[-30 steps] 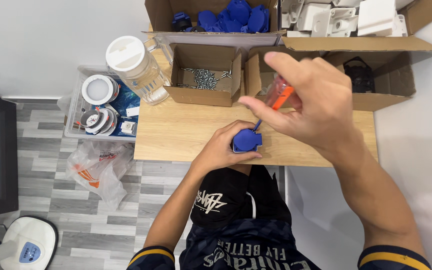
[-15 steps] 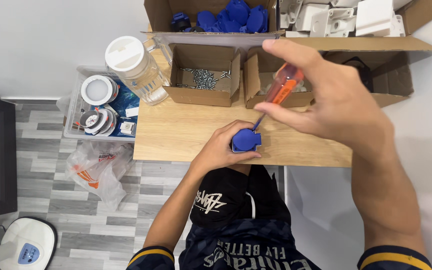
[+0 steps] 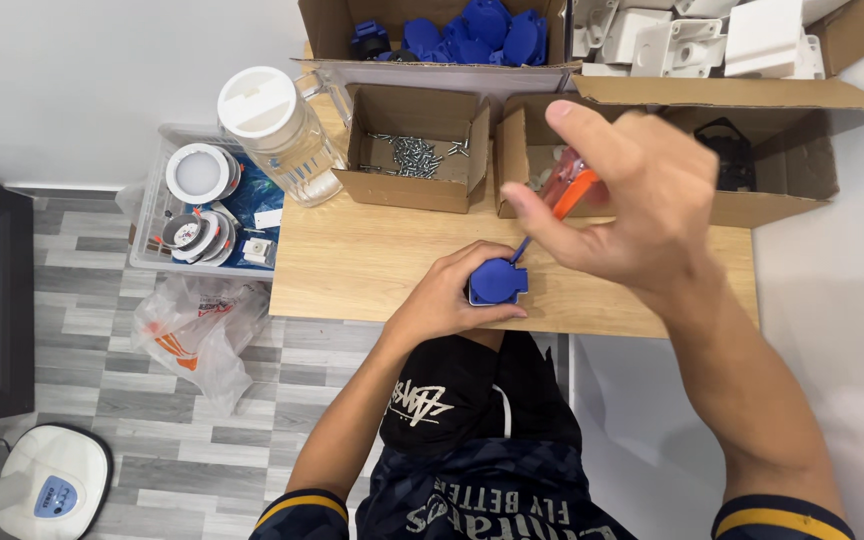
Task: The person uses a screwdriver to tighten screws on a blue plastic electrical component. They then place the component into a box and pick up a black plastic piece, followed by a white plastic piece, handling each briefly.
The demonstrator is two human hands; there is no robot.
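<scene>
Head view: the left hand (image 3: 447, 295) is closed around a small blue plastic part (image 3: 497, 282) at the near edge of the wooden table (image 3: 352, 265). The right hand (image 3: 632, 200) pinches an orange-handled screwdriver (image 3: 564, 192), its tip down on the part. Farther off, a cardboard box of screws (image 3: 414, 150) stands beside a clear lidded jar (image 3: 277, 132).

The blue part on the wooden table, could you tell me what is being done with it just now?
A person seated at the wooden table holds a small blue plastic part against the tabletop with the left hand. The right hand grips an orange-handled screwdriver, its tip down on the part. Behind stand open cardboard boxes: one with loose screws, one with more blue parts, one with white parts.
</scene>
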